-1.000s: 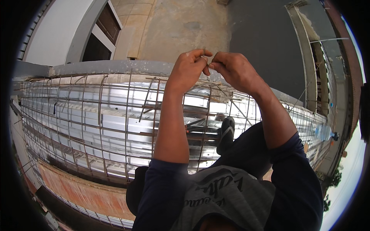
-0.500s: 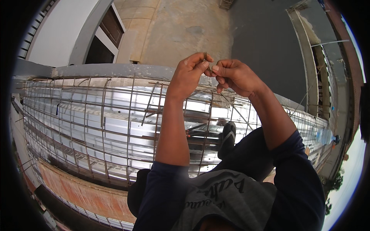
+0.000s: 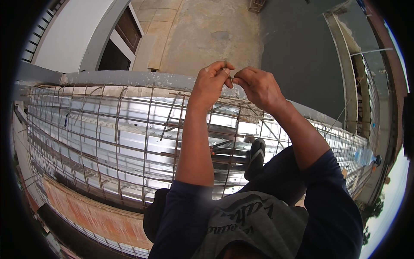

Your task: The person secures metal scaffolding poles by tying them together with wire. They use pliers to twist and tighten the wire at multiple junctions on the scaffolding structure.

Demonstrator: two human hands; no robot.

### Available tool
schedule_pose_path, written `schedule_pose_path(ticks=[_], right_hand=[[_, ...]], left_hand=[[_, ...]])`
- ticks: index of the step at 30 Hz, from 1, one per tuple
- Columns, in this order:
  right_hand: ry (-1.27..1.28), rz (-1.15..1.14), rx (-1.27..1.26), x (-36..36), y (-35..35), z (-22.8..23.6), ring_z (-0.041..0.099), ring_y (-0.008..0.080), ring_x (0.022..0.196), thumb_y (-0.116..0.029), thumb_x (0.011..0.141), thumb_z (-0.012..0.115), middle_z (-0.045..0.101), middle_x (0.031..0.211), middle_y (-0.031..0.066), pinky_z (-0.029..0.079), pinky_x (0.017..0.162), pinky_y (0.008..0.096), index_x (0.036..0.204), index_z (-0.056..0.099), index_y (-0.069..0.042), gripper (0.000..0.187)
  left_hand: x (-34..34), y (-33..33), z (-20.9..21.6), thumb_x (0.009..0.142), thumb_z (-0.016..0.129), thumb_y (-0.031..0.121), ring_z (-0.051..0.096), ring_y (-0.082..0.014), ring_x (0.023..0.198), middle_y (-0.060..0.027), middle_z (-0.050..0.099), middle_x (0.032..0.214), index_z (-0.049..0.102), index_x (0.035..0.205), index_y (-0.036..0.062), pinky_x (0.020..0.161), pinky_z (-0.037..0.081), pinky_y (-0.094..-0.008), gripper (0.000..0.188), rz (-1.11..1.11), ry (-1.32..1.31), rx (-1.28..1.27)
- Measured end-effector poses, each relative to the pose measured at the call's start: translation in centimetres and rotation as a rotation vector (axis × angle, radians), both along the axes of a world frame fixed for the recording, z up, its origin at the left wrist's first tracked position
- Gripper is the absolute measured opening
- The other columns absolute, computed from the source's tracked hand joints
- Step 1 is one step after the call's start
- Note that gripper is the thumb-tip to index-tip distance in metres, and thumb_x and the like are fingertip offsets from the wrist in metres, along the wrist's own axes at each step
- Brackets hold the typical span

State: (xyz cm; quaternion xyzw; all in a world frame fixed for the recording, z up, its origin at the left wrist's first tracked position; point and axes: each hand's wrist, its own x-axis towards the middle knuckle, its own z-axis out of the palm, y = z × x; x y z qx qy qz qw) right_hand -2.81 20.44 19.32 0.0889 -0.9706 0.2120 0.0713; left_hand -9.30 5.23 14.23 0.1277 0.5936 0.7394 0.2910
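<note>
Both my hands are raised close together above the far edge of a rebar mesh [image 3: 145,129]. My left hand [image 3: 207,86] pinches a short, thin piece of wire [image 3: 225,63], whose end sticks up past the fingertips. Just right of it, my right hand [image 3: 261,88] has its fingers closed at the same wire, near the left fingertips. The back of the right hand faces up and hides most of what it grips. Under the mesh lies shiny corrugated metal decking [image 3: 129,140].
My sandalled foot [image 3: 257,156] stands on the mesh, beside a dark tool with reddish ends [image 3: 221,146]. A low grey concrete ledge [image 3: 116,79] borders the mesh beyond. At the right lies a clear bluish bottle [image 3: 364,156]. Wooden boards [image 3: 95,211] run along the near left.
My right hand has turned so its back faces up, its fingers curling in more tightly. It has shifted slightly left. The left hand keeps its pinch on the wire.
</note>
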Motion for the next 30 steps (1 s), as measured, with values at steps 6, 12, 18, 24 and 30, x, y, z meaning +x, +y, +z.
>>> schedule_pose_path(ticks=[6,12,18,24,30], right_hand=[[-0.431,-0.219,-0.283,-0.2,-1.0,2.1,0.057,0.0245,0.059,-0.019,0.089,0.058,0.057,0.064,0.0121,0.048,0.060,0.0364,0.089,0.063,-0.004,0.016],[-0.433,-0.267,-0.280,0.0,-0.2,0.9,0.058,0.0216,0.063,-0.018,0.089,0.058,0.057,0.067,0.0103,0.049,0.062,0.0345,0.099,0.065,-0.007,0.017],[0.062,0.106,0.181,-0.4,0.1,-0.4,0.062,0.0274,0.071,-0.014,0.082,0.063,0.060,0.075,0.0071,0.049,0.055,0.0383,0.108,0.062,-0.011,0.027],[0.090,0.053,-0.025,-0.4,-0.2,-0.3,0.061,0.0284,0.063,-0.015,0.084,0.063,0.062,0.074,0.0082,0.047,0.055,0.0391,0.098,0.065,-0.006,0.016],[-0.203,-0.242,-0.423,-0.2,-1.4,1.5,0.053,0.0157,0.055,-0.014,0.089,0.061,0.061,0.064,0.0115,0.043,0.053,0.0312,0.087,0.064,0.001,0.016]], left_hand=[[0.1,-0.3,0.1,0.092,0.050,0.013,0.055,-0.0105,0.070,-0.0027,0.058,0.068,0.060,0.102,0.0003,0.071,0.043,-0.0248,0.019,-0.014,0.050,0.009],[0.4,0.6,-0.2,0.090,0.049,0.009,0.054,-0.0116,0.067,-0.0039,0.055,0.069,0.059,0.102,-0.0019,0.070,0.047,-0.0279,0.020,-0.018,-0.017,-0.024],[0.0,0.5,-1.2,0.088,0.048,0.007,0.048,-0.0145,0.059,-0.0025,0.047,0.063,0.058,0.104,-0.0048,0.066,0.048,-0.0329,0.022,0.010,-0.407,0.178],[-0.3,-0.1,-0.9,0.088,0.048,0.007,0.048,-0.0132,0.059,-0.0016,0.048,0.063,0.058,0.105,-0.0042,0.068,0.048,-0.0332,0.022,-0.040,-0.392,0.349],[-0.1,0.6,-1.2,0.091,0.048,0.012,0.053,-0.0133,0.064,-0.0022,0.053,0.069,0.057,0.107,-0.0008,0.076,0.048,-0.0332,0.022,-0.002,-0.339,0.487]])
